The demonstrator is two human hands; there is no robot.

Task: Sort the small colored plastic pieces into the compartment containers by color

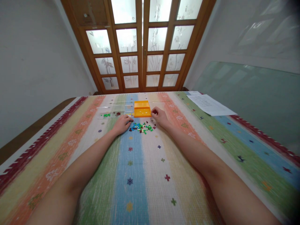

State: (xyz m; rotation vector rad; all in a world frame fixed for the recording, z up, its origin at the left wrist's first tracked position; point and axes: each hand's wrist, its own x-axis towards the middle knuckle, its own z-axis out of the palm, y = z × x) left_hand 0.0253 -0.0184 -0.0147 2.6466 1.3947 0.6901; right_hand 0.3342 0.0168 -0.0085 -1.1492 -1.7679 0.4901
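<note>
A loose pile of small green, blue, dark red and pale pieces (142,127) lies on the striped tablecloth between my hands. My left hand (122,124) rests on the cloth at the pile's left edge, fingers stretched toward it, nothing visible in them. My right hand (159,117) is at the right side of an orange box (142,114), thumb and fingertips pinched together by its rim. Whatever they hold is too small to make out. A few white pieces lie in the box. Left of it, a clear compartment tray (101,118) holds green pieces (106,115) and dark red pieces (117,114).
Yellow pieces (129,114) show between my left fingers and the orange box. Printed paper sheets (208,104) lie at the table's far right. Behind the far edge stand wooden doors (142,53) with frosted panes. A pale glass panel (253,93) leans at right.
</note>
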